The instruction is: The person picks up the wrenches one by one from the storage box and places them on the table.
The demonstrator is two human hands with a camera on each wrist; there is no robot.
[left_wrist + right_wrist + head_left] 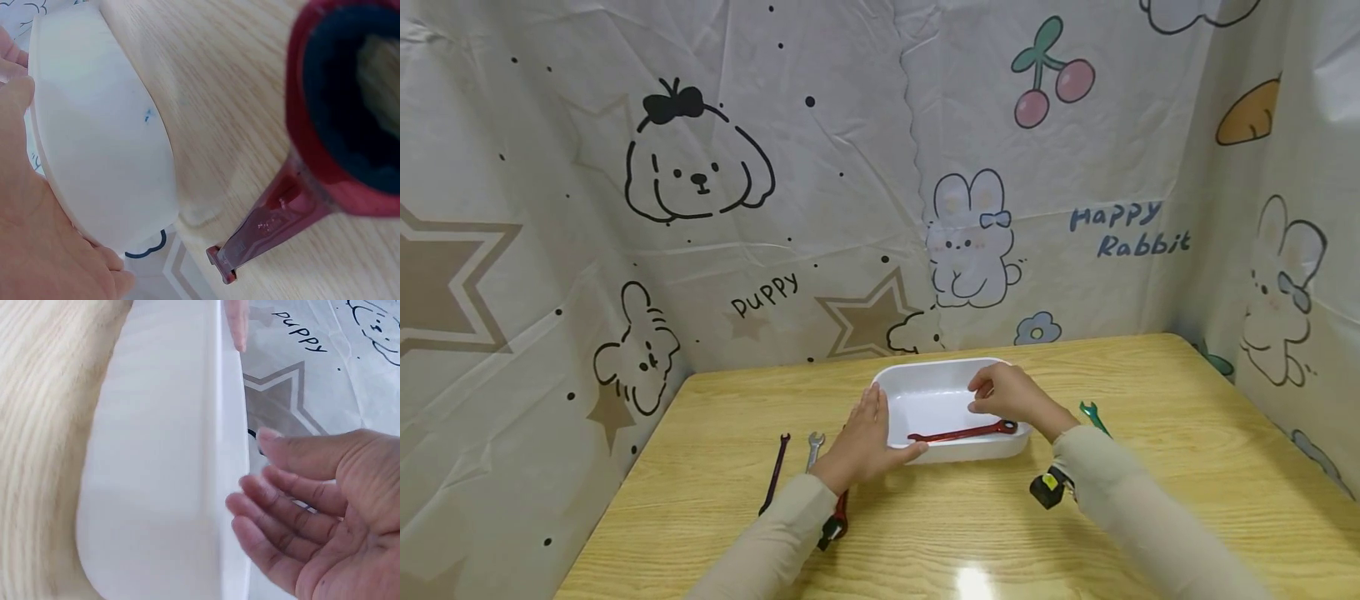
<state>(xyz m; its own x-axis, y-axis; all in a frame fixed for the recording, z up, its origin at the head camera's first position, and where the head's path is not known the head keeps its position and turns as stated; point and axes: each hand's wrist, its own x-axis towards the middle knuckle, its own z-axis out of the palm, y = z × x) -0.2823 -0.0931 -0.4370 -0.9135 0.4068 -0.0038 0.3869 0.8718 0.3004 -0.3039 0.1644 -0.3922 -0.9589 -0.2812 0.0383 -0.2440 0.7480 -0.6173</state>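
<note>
A white tray (925, 407) stands on the table, and a red wrench (966, 432) lies along the near side inside it. My left hand (863, 437) rests against the tray's near-left corner, fingers straight along the left rim and thumb at the front rim. Above the tray's right part, my right hand (1006, 395) hovers with loosely curled fingers. Nothing shows between its thumb and fingers (275, 506) in the right wrist view. Below my left wrist lies another red wrench (275, 219), its large dark-lined ring close to the left wrist camera.
Left of my left arm lie a dark purple wrench (775, 473) and a silver wrench (815, 450). A green wrench (1093, 415) is partly hidden by my right sleeve. Beside that sleeve sits a black object with a yellow mark (1047, 488). A printed curtain (850, 167) hangs behind the table.
</note>
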